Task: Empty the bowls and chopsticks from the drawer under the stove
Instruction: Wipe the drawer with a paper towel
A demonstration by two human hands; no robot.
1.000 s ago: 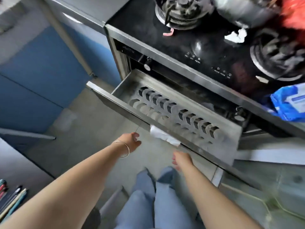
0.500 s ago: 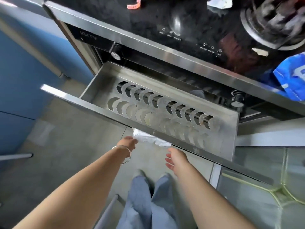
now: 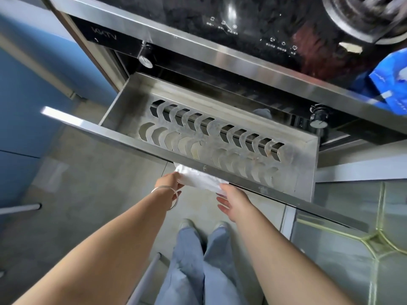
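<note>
The steel drawer (image 3: 123, 100) under the stove (image 3: 220, 53) stands pulled out. Inside it I see only a slotted metal rack (image 3: 211, 137); no bowls or chopsticks show. A white crumpled cloth (image 3: 199, 179) hangs below the drawer's front edge. My left hand (image 3: 169, 180), with a thin bangle on the wrist, pinches the cloth's left end. My right hand (image 3: 233, 200) touches the cloth's right end with its fingers spread, palm toward the left.
A blue packet (image 3: 389, 84) lies on the stove's right edge beside a burner (image 3: 361, 16). Two knobs (image 3: 145, 61) sit under the stove front. Blue cabinets (image 3: 24, 102) stand at left, glass-fronted cabinet doors (image 3: 343, 243) at right. My legs and feet (image 3: 198, 260) are below on the tiled floor.
Both hands rose to the white cloth under the drawer front; the left now pinches it and the right touches it. The camera has moved closer and lower.
</note>
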